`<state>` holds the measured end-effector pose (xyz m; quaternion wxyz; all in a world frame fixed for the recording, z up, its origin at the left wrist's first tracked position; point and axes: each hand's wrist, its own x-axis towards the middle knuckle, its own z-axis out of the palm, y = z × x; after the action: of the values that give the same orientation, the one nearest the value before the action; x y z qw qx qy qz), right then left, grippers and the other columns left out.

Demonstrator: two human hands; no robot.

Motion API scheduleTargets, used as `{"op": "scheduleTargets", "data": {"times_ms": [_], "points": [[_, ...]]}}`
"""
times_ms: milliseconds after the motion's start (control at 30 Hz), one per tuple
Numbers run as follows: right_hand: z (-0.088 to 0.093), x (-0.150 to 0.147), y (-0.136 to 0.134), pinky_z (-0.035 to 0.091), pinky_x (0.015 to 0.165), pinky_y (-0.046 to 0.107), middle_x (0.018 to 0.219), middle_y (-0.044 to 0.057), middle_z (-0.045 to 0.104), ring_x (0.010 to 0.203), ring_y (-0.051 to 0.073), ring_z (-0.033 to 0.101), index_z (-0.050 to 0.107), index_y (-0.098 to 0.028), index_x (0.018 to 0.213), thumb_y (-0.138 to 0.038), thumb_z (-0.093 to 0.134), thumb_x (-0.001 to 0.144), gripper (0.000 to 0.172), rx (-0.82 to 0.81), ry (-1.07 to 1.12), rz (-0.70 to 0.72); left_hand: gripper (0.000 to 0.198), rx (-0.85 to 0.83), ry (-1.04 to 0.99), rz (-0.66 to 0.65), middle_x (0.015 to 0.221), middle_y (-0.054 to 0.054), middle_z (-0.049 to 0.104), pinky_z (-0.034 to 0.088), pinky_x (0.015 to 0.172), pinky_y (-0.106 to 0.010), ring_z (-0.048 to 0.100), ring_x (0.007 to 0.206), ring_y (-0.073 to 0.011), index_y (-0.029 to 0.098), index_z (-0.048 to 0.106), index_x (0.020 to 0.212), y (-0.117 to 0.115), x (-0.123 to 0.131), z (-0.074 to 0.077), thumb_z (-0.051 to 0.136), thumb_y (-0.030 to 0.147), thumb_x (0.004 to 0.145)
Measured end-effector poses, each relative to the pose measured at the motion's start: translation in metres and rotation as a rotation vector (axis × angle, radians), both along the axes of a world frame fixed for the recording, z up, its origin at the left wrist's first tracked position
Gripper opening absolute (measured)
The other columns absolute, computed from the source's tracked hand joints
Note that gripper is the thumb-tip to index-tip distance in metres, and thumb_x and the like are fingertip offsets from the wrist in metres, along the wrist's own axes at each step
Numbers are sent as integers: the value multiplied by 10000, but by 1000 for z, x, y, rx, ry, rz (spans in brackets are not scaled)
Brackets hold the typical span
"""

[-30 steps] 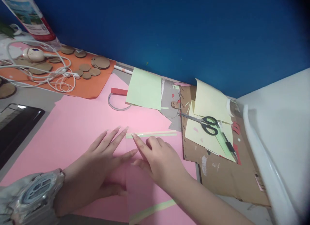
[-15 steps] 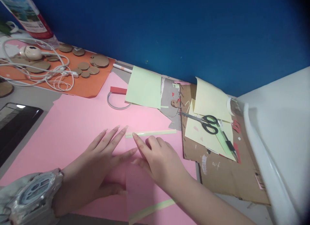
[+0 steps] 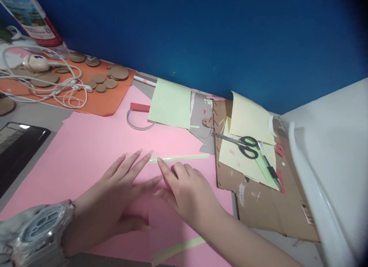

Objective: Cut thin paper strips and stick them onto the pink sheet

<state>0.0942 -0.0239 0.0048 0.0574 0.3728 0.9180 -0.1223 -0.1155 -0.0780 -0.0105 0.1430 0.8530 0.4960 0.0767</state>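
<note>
Pink paper (image 3: pixel 94 144) covers the middle of the desk. My left hand (image 3: pixel 123 194) lies spread on it, palm down and holding nothing. One of its fingertips is at the left end of a narrow pale green strip (image 3: pixel 192 157) with a shiny surface. The index finger of my right hand (image 3: pixel 189 194) is stretched out, its tip on that strip near the left end. Its other fingers are curled and the thumb points left; nothing is held in it. A second strip, green and cream (image 3: pixel 175 249), crosses the pink paper closer to me, partly hidden by my right forearm.
Black-handled scissors (image 3: pixel 238 142) and a cutter-like tool (image 3: pixel 271 171) rest on yellow paper over brown cardboard (image 3: pixel 267 213) at right. Light green paper (image 3: pixel 171 102) lies behind my hands. At left are a phone (image 3: pixel 23 148), white cables (image 3: pixel 69 90) and cardboard discs (image 3: pixel 117 72).
My right thumb has shifted slightly left. The index fingertip stays at nearly the same place on the strip, and my left hand has hardly moved.
</note>
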Motion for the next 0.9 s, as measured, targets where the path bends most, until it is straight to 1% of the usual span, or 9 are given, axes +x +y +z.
{"op": "scheduleTargets", "data": {"times_ms": [133, 300, 467, 633, 800, 900], "points": [[0, -1, -1, 426, 628, 374, 960, 126, 585, 755, 239, 509, 319, -159, 1449, -509, 356, 932, 625, 1, 23, 18, 793, -17, -5, 8, 1580, -35, 30, 178, 1113, -521, 159, 1410, -356, 426, 311, 1402, 0, 0, 1, 498, 747, 700], [0, 0, -1, 400, 616, 365, 928, 115, 582, 722, 228, 497, 367, -183, 1425, -498, 326, 942, 578, -34, 70, 72, 826, 39, 50, -25, 1568, -97, 96, 234, 1085, -524, 218, 1387, -379, 356, 281, 1435, 1, 2, 3, 546, 675, 720], [-2, 1, 0, 380, 611, 351, 908, 106, 570, 715, 223, 485, 390, -213, 1411, -507, 311, 944, 557, -31, 101, 79, 817, 75, 59, -29, 1566, -102, 102, 232, 1077, -523, 245, 1375, -382, 344, 280, 1438, 2, 2, 4, 567, 630, 728], [-2, 1, 1, 373, 613, 341, 909, 98, 562, 719, 217, 483, 385, -225, 1412, -505, 324, 943, 550, -39, 103, 75, 815, 79, 60, -41, 1567, -110, 83, 214, 1075, -521, 237, 1376, -387, 340, 275, 1439, 2, 2, 3, 548, 646, 734], [-3, 0, 1, 362, 601, 327, 882, 91, 559, 705, 208, 476, 400, -224, 1402, -495, 342, 942, 537, -24, 106, 75, 849, 70, 53, -34, 1562, -123, 100, 205, 1071, -530, 209, 1385, -390, 350, 261, 1442, 2, 2, 3, 488, 730, 717], [-4, 2, 1, 361, 597, 323, 875, 88, 560, 696, 202, 472, 417, -224, 1386, -493, 371, 934, 527, -7, 134, 86, 852, 71, 54, -34, 1561, -123, 109, 206, 1073, -524, 216, 1383, -387, 344, 261, 1443, 2, 3, 3, 502, 718, 717]]}}
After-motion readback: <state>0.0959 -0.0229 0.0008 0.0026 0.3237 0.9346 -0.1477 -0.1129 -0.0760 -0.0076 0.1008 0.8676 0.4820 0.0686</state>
